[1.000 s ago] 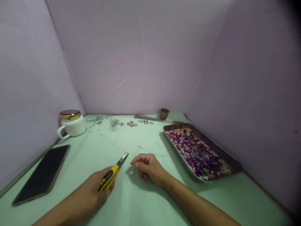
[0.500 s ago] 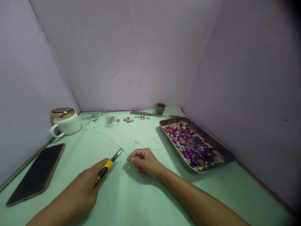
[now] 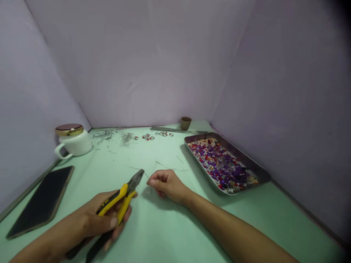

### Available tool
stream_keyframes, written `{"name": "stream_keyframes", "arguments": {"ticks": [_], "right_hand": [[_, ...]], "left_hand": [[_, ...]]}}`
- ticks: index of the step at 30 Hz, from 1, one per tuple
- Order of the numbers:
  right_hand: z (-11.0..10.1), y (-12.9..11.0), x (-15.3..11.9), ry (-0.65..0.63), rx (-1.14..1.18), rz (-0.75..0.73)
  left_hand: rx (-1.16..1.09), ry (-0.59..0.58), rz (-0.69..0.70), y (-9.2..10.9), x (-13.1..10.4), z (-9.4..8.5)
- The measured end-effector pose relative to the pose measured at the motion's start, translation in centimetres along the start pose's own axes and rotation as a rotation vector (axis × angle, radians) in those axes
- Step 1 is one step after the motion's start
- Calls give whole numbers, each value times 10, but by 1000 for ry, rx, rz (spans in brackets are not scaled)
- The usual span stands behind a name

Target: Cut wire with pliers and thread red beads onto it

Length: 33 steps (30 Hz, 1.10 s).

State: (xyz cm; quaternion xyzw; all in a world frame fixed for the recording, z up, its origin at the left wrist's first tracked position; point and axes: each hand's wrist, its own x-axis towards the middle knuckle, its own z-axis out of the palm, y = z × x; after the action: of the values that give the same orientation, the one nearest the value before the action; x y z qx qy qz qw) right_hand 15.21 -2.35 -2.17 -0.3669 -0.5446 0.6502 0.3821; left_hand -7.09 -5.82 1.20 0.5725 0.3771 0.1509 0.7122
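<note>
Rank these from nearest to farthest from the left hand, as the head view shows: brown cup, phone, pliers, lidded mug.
1. Pliers, held in the left hand.
2. Phone, flat at the left.
3. Lidded mug, farther back on the left.
4. Brown cup, at the back, right of centre.

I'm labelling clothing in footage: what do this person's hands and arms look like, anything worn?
The left hand and right hand are gloveless, with no ring or watch visible. No sleeve shows on the left forearm or right forearm.
</note>
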Motion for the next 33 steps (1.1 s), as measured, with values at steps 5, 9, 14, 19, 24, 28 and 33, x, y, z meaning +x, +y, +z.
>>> {"name": "stream_keyframes", "arguments": {"ticks": [5, 9, 14, 19, 24, 28, 33], "right_hand": [[-1, -1, -1, -5, 6, 6], [0, -2, 0, 30, -37, 58], [0, -2, 1, 46, -73, 88], [1, -2, 2, 59, -56, 92], [-1, -1, 1, 25, -34, 60], [-2, 0, 1, -5, -26, 12], [-2, 2, 2, 11, -5, 37]], "left_hand": [[-211, -18, -3, 5, -4, 2], [458, 323, -28, 14, -3, 8], [1115, 645, -143, 1, 7, 13], [1187, 692, -132, -1, 9, 14], [383, 264, -29, 5, 1, 0], [-159, -53, 28, -8, -1, -14], [-112, -11, 48, -17, 0, -19]]}}
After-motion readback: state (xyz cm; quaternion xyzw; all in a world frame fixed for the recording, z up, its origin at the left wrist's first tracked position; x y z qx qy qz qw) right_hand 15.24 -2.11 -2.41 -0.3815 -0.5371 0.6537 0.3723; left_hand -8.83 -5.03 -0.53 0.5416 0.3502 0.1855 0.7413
